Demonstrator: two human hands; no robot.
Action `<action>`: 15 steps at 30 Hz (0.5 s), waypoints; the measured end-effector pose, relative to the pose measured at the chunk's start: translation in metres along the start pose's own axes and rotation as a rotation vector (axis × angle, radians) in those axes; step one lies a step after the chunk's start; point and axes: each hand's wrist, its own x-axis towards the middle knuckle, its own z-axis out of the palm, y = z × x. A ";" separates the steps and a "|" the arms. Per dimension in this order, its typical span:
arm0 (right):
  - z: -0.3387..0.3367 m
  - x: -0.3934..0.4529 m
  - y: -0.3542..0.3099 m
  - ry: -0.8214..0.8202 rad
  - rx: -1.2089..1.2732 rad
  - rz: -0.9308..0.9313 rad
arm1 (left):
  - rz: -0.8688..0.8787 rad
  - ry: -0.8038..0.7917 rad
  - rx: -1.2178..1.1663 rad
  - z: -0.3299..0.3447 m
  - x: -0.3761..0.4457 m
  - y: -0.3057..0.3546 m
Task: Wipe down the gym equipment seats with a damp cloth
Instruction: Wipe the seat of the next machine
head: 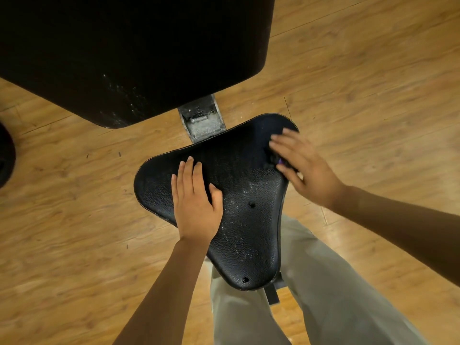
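A black, roughly triangular padded seat [239, 220] with a pebbled surface and pale specks fills the middle of the head view. My left hand [196, 197] lies flat on its left part, fingers straight and together. My right hand [303, 168] is blurred at the seat's far right corner, fingers spread, pressing down on a cloth [276, 159]. Only a small dark and purple bit of that cloth shows under the palm; the rest is hidden.
A large black backrest pad [134, 53] stands just beyond the seat, joined by a grey metal bracket [201, 119]. Wooden floor [373, 83] lies all round. My legs in khaki trousers [323, 295] stand under the seat's near end. A dark round object [6, 155] sits at the left edge.
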 end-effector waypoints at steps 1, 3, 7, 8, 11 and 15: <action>0.001 -0.010 -0.003 -0.047 -0.008 -0.049 | -0.002 -0.001 0.000 0.000 0.000 0.000; 0.000 -0.019 -0.003 -0.137 -0.033 -0.149 | -0.007 -0.001 0.002 0.000 0.001 0.001; -0.007 0.001 0.012 -0.208 -0.127 -0.203 | -0.009 0.003 -0.005 0.001 0.001 0.002; -0.008 0.010 0.016 -0.184 -0.143 -0.162 | -0.010 0.001 -0.007 0.001 0.001 0.003; -0.004 0.048 0.020 -0.073 -0.164 0.008 | -0.017 0.009 -0.007 0.001 0.001 0.003; 0.004 0.086 0.013 -0.061 -0.203 0.114 | -0.034 0.014 -0.013 0.002 0.002 0.006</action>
